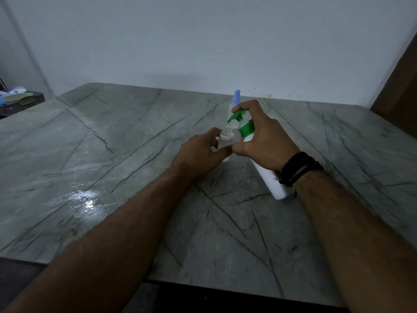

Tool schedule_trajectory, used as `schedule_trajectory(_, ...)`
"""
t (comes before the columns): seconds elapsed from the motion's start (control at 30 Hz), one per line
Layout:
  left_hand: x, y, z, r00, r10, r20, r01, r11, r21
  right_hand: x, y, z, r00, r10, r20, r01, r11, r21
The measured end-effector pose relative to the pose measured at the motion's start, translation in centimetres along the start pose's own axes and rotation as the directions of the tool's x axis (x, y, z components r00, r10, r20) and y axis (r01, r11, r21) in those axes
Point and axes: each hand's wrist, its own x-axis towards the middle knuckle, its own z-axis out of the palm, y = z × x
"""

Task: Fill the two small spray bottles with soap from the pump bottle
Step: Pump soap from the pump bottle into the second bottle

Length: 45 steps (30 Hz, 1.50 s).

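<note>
1. Clear plastic spray bottle [225,138], small, round-shouldered, threaded neck uncapped; upright on the worktop, left hand [198,154] grip curled round its body.
2. White plastic pump bottle [268,177], smooth, with green ribbed collar and green nozzle, tilted toward the open neck; right hand [264,141] grip wrapped round its top, forefinger on the pump head.
3. Second small spray bottle [234,105], pale with a blue cap, stands just behind.
4. No label legible.
5. Grey veined stone worktop [112,154], glossy wet patch at left; plain white wall [203,41]; black corded wristband [300,168].

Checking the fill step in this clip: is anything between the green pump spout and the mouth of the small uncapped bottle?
Nothing visible. The pump spout points down just above the small bottle, whose mouth is open, held by the left hand. The right hand tilts the pump bottle.
</note>
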Motion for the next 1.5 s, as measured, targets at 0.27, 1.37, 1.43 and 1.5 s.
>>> schedule_trajectory(0.27,0.08,-0.02,0.04,1.0,-0.01,0.002,0.01,1.0,-0.004,0.07,0.14,0.01,1.0,0.008,-0.007,-0.008,1.0,-0.002)
schedule_trajectory(1.37,0.15,-0.24,0.14,1.0,-0.016,-0.01,0.016,1.0,0.011,0.13,0.17,0.06,1.0,0.007,-0.014,-0.007,1.0,-0.016)
schedule_trajectory(1.43,0.17,-0.3,0.24,1.0,-0.015,-0.012,0.015,1.0,0.011,0.06,0.24,-0.02,1.0,0.008,-0.016,-0.008,1.0,-0.011)
schedule_trajectory(1.5,0.18,-0.41,0.33,1.0,-0.013,-0.01,0.013,1.0,0.014,-0.01,0.24,-0.01,1.0,-0.004,-0.018,0.003,1.0,-0.006)
